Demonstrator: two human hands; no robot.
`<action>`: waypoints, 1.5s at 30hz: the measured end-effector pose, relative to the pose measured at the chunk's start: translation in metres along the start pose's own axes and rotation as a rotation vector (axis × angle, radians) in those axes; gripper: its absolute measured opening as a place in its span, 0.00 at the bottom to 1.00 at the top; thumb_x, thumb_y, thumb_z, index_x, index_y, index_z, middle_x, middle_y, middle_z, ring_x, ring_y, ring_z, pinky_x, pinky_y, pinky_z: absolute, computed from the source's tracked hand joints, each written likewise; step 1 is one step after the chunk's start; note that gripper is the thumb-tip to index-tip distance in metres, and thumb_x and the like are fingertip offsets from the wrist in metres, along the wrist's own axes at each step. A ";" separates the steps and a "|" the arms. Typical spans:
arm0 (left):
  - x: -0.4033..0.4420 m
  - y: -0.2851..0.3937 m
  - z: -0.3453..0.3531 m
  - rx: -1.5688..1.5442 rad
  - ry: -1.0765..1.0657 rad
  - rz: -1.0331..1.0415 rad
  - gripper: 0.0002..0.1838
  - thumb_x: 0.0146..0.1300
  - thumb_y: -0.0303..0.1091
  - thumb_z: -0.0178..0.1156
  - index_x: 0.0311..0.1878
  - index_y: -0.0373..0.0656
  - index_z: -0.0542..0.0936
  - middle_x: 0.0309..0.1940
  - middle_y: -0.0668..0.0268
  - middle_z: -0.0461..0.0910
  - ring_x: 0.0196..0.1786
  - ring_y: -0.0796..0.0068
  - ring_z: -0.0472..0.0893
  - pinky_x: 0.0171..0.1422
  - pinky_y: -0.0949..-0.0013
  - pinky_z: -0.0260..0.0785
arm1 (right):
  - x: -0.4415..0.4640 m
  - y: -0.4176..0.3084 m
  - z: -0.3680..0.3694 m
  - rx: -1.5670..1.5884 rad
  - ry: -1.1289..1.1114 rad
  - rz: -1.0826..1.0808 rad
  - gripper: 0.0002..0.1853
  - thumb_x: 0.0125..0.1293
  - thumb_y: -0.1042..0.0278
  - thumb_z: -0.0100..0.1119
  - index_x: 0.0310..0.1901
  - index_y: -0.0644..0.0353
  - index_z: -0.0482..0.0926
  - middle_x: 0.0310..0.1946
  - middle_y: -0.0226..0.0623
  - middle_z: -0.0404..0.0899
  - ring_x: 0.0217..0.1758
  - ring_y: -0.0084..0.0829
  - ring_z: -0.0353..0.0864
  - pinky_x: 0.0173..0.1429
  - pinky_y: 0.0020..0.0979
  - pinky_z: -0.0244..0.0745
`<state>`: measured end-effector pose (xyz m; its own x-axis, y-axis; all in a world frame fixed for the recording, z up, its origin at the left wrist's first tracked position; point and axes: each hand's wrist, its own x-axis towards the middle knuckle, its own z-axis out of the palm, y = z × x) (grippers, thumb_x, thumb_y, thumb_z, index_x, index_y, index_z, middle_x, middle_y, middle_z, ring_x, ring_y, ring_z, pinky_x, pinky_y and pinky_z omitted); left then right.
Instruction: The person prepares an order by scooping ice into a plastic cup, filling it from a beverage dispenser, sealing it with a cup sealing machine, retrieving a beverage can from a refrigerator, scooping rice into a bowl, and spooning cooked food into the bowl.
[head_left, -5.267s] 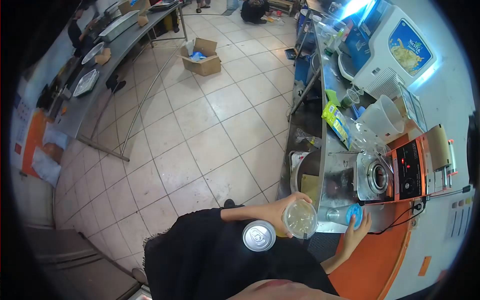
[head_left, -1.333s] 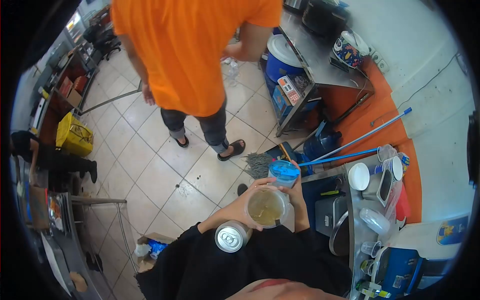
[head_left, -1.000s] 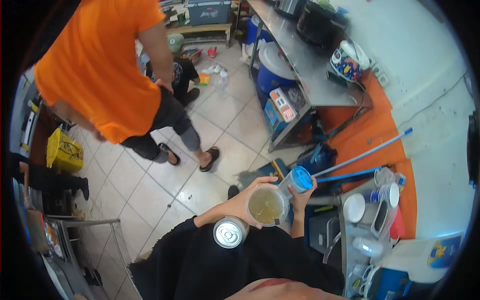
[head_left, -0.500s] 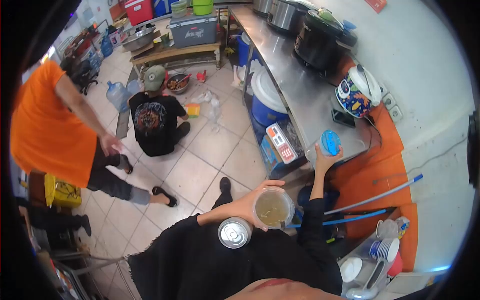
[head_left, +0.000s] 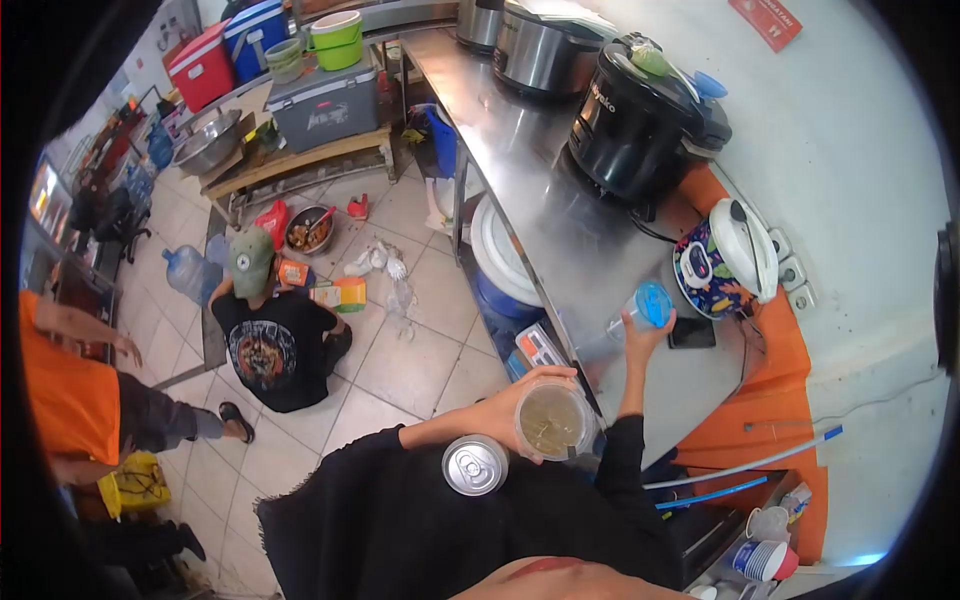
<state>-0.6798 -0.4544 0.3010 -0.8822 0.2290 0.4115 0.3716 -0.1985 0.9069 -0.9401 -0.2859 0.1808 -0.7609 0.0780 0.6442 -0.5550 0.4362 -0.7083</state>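
Note:
In the head view, my left hand is closed around a clear plastic cup of cloudy brownish liquid, held in front of my chest. A silver drink can stands upright by my left forearm, against my black top; what supports it is hidden. My right arm is stretched forward. My right hand grips a clear tumbler with a blue lid over the near part of the steel table. Whether its base touches the steel I cannot tell.
Beside the tumbler are a dark phone and a patterned rice cooker; a black cooker stands farther back. A person in black squats on the tiles near a bowl of food. Someone in orange stands left. Paper cups lie low right.
My view has shifted forward along the steel table. My right hand and the blue-lidded tumbler are now nearer the phone and patterned cooker. The person in orange appears farther left.

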 end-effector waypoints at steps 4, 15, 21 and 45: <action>0.036 -0.012 -0.057 -0.040 0.056 -0.101 0.48 0.29 0.39 0.71 0.55 0.41 0.56 0.55 0.59 0.50 0.59 0.68 0.55 0.60 0.66 0.50 | 0.020 -0.131 -0.018 0.262 -0.036 -0.164 0.48 0.41 0.49 0.64 0.57 0.64 0.45 0.57 0.48 0.48 0.61 0.40 0.48 0.63 0.42 0.39; 0.109 -0.078 -0.155 -0.068 0.283 -0.306 0.32 0.45 0.29 0.61 0.53 0.41 0.57 0.52 0.62 0.55 0.53 0.73 0.63 0.54 0.70 0.60 | 0.081 -0.240 0.060 0.461 -1.387 -0.594 0.27 0.43 0.58 0.61 0.47 0.56 0.67 0.46 0.45 0.65 0.52 0.44 0.64 0.57 0.44 0.55; 0.144 -0.097 -0.182 -0.050 0.359 -0.467 0.36 0.38 0.29 0.65 0.52 0.40 0.58 0.49 0.60 0.58 0.51 0.72 0.64 0.53 0.71 0.60 | 0.092 -0.212 0.090 0.471 -1.240 -0.386 0.30 0.37 0.60 0.67 0.45 0.52 0.67 0.43 0.41 0.67 0.47 0.42 0.67 0.56 0.41 0.58; 0.170 -0.215 -0.263 0.535 0.503 -0.055 0.50 0.45 0.42 0.62 0.59 0.35 0.37 0.58 0.52 0.36 0.62 0.59 0.41 0.64 0.56 0.33 | 0.010 -0.079 0.148 -0.650 -0.096 0.172 0.31 0.44 0.55 0.61 0.51 0.53 0.63 0.54 0.40 0.57 0.52 0.40 0.65 0.53 0.33 0.62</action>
<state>-0.9858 -0.6237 0.1520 -0.8821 -0.2649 0.3894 0.2995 0.3225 0.8979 -0.9535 -0.4526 0.2001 -0.8632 0.1281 0.4883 -0.1311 0.8771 -0.4620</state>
